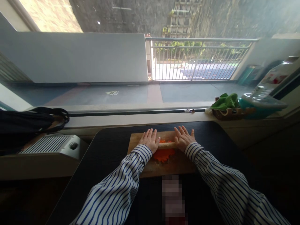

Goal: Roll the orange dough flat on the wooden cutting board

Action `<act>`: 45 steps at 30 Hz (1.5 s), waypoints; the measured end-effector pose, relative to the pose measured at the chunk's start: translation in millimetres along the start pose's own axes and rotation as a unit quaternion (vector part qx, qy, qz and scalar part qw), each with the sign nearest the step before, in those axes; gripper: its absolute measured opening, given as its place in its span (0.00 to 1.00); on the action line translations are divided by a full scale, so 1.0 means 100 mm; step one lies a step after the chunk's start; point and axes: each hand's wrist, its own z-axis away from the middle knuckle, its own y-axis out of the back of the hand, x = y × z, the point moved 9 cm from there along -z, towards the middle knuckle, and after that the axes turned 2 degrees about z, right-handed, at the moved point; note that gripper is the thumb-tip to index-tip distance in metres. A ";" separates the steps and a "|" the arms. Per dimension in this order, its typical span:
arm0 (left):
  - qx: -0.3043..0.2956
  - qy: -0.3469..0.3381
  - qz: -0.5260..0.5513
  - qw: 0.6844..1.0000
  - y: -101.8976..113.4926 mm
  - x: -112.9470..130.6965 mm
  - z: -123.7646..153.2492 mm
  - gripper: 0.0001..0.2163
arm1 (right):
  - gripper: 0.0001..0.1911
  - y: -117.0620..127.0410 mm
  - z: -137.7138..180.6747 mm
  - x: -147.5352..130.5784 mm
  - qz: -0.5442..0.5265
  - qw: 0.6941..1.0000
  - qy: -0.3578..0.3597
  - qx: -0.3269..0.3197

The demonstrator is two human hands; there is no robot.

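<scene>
A pale wooden rolling pin lies crosswise over a flat orange sheet with a ragged edge, which looks like dough. Both rest on a wooden board. At the pin's left end, my left hand presses down with its fingers stretched forward. On the right end lies my right hand, palm down, fingers extended and slightly spread. The pin's ends are hidden beneath my palms. Neither hand has its fingers wrapped around it.
The board sits on a black table below a window. On the sill to the right are a basket with a green cloth, and a plastic bottle. A dark bag lies at left, above a white radiator.
</scene>
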 end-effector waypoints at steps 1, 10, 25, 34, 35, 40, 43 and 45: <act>-0.002 -0.003 0.001 1.000 0.00 0.01 0.01 0.27 | 0.30 0.00 0.02 0.00 0.001 1.000 0.003 0.002; -0.032 0.017 0.027 0.999 -0.02 -0.06 -0.14 0.27 | 0.30 0.05 -0.22 0.03 -0.012 1.000 -0.017 -0.017; -0.009 0.016 0.038 0.999 0.00 -0.17 -0.41 0.27 | 0.30 0.15 -0.50 0.03 -0.050 0.998 -0.022 0.029; 0.007 -0.020 -0.001 1.000 0.01 -0.03 -0.11 0.28 | 0.29 0.00 -0.19 0.02 -0.048 0.998 -0.010 -0.024; 0.006 -0.022 -0.005 1.000 0.01 -0.02 -0.08 0.28 | 0.29 -0.01 -0.15 0.01 -0.044 0.999 -0.010 -0.030; 0.018 -0.045 -0.022 0.999 0.03 0.06 0.09 0.29 | 0.30 -0.02 0.06 -0.02 -0.035 0.999 -0.010 -0.040; 0.023 -0.058 -0.030 0.998 0.05 0.10 0.21 0.29 | 0.31 -0.02 0.19 -0.05 -0.033 0.999 -0.005 -0.027; 0.029 -0.068 -0.034 0.997 0.05 0.13 0.27 0.29 | 0.32 -0.02 0.25 -0.07 -0.029 0.999 0.003 -0.018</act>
